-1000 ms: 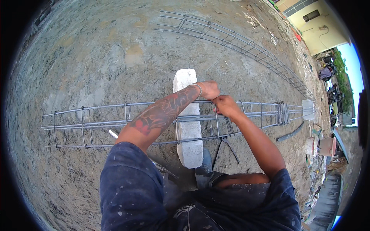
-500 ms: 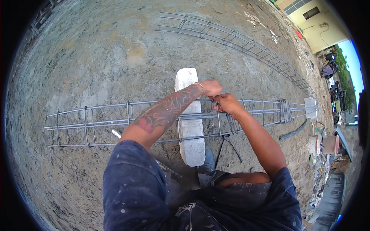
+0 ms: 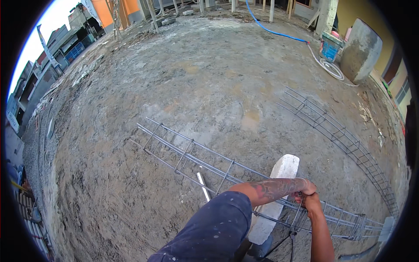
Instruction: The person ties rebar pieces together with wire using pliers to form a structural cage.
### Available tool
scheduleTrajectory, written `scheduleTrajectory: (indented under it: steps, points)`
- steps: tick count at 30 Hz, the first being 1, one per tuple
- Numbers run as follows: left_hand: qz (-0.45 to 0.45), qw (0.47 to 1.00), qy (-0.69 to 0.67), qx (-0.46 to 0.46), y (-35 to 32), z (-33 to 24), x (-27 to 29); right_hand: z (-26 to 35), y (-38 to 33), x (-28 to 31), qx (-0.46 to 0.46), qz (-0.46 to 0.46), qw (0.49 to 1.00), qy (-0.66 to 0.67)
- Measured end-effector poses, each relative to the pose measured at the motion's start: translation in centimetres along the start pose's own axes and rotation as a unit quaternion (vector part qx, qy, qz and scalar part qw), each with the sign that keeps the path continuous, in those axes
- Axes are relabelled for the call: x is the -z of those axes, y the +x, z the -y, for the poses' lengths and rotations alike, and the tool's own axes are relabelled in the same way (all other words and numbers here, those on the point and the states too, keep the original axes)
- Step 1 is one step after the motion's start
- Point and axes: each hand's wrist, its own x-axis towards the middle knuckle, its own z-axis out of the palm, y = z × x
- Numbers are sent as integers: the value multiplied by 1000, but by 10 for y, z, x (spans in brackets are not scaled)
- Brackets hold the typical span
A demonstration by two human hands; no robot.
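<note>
A long steel rebar cage [image 3: 192,150] lies slantwise from the middle to the lower right, resting across a pale concrete block [image 3: 286,167]. Over the cage's far top bar, just right of the block, both my hands meet. My left hand [image 3: 308,187] is closed, with its wrist bent over the bar. Just below and touching it, my right hand [image 3: 312,203] is closed too, beside a square stirrup. Whatever the fingers pinch is too small and hidden to make out. Dark-handled pincers [image 3: 291,236] lean at the near side of the cage, partly cut off below.
A second rebar cage [image 3: 334,131] curves along the right on muddy ground. A shiny metal tube [image 3: 203,187] lies under the first cage. Farther back are a blue bucket [image 3: 329,49], a coiled pale hose [image 3: 330,70], a blue hose [image 3: 273,32] and a large concrete cylinder [image 3: 361,50].
My view has swung up and left, bringing the far yard and buildings into sight. Both hands stay together at the same part of the cage.
</note>
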Motion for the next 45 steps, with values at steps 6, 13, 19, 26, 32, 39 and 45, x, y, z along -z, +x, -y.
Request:
scheduleTrajectory:
  steps: [6,13,19,26,32,39,45]
  points:
    - [-57,987,129,-82,69,50,-12,4,6,-6,7,26,999,24]
    - [-25,993,-108,39,8,25,2,-4,13,-2,3,-10,999,-52]
    - [-144,978,134,-73,-36,-10,10,-8,12,3,-5,-10,1000,-21]
    - [-164,985,54,11,-35,-10,10,-9,15,1,-4,18,999,37]
    - [-78,963,252,-58,-14,24,24,-14,21,-1,-31,-21,999,40]
    - [-68,977,200,10,-11,10,22,-23,18,0,-16,-35,997,62]
    - [-38,994,95,42,-1,18,17,-20,7,-2,1,-51,998,-31]
